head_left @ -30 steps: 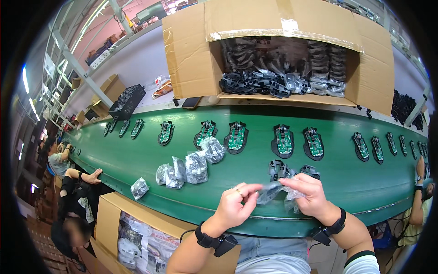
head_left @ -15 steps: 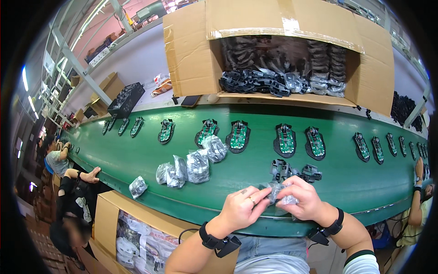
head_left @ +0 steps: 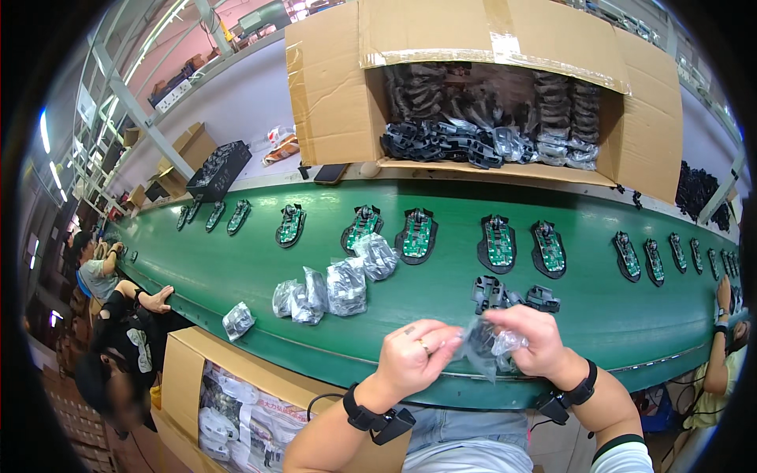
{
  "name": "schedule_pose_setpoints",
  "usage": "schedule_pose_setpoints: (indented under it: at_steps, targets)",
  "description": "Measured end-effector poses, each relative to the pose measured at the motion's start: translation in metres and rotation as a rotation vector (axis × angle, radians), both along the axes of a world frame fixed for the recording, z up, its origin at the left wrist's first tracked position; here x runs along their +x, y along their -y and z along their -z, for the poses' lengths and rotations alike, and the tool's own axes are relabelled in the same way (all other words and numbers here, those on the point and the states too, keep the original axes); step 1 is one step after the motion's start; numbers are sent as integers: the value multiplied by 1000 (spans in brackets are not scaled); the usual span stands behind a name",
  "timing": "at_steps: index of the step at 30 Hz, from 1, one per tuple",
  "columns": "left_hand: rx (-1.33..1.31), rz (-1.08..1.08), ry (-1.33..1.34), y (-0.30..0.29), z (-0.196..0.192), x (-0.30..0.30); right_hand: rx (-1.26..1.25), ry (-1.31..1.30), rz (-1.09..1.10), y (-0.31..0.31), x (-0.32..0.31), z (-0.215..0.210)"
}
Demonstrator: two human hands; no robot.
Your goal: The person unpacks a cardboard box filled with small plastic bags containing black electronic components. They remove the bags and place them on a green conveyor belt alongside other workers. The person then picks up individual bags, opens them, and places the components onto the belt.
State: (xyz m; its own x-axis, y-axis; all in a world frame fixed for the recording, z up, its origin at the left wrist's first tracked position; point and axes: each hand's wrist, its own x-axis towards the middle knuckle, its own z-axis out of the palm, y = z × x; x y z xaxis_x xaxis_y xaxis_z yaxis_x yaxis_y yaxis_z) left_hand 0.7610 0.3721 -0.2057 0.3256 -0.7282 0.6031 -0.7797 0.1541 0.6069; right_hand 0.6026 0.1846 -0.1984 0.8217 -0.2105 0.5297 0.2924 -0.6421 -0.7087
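Note:
A clear plastic bag with grey content is stretched between my hands, over the near edge of the green belt. My right hand grips its right side, fingers curled round the crumpled film. At its left edge, the fingertips of my left hand are pinched together on the film. Just beyond my hands lie loose dark grey plastic parts, with another such part to their right. Several filled clear bags sit left of centre, and a single bagged bundle rests farther left near the edge.
Black shells with green circuit boards line the belt. Behind it stands an open carton of dark parts. A phone lies at the far edge. Another carton of bagged items stands below left. Co-workers are at both sides.
My hands have drawn slightly apart, and the bag now hangs lower and more stretched between them. At the lower left, a co-worker's head has shifted.

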Motion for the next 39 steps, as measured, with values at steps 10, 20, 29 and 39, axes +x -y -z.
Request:
schedule_pose_setpoints:
  at_steps: [10,20,29,39]
  targets:
    - [-55,-149,66,-11,-4,6,-257,204,154,8,6,-7]
    - [-166,-191,104,-4,-11,7,-243,264,234,8,4,-12]
    - [-133,-35,-72,-2,2,-2,-199,204,149,4,5,-11]
    - [-96,-80,-104,-16,-3,3,-265,401,223,9,-4,-17]
